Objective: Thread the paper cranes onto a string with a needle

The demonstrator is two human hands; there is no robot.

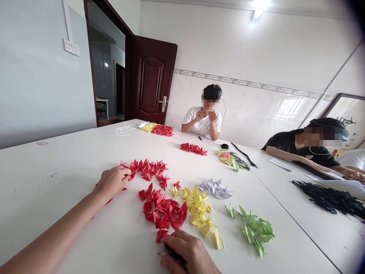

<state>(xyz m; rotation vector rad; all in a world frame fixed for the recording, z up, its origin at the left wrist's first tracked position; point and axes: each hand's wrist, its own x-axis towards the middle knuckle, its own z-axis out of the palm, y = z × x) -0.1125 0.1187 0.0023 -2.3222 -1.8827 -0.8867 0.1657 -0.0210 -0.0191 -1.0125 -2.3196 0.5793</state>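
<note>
My left hand (115,182) is closed at the left end of a row of red paper cranes (146,168), its fingertips pinching at a red one. Near the front edge my right hand (188,251) curls around a dark object with a pointed metal tip (162,254); its fingers lie beside a red crane (162,235). A larger heap of red cranes (164,209) lies between the hands. To the right are yellow cranes (199,207), pale lilac cranes (216,188) and green cranes (255,228).
On the white table (71,163), more red cranes (193,148) and a mixed pile (228,158) lie farther back. Black cords (327,196) lie at the right. One person (203,120) sits across; another person (299,144) leans over papers at the right.
</note>
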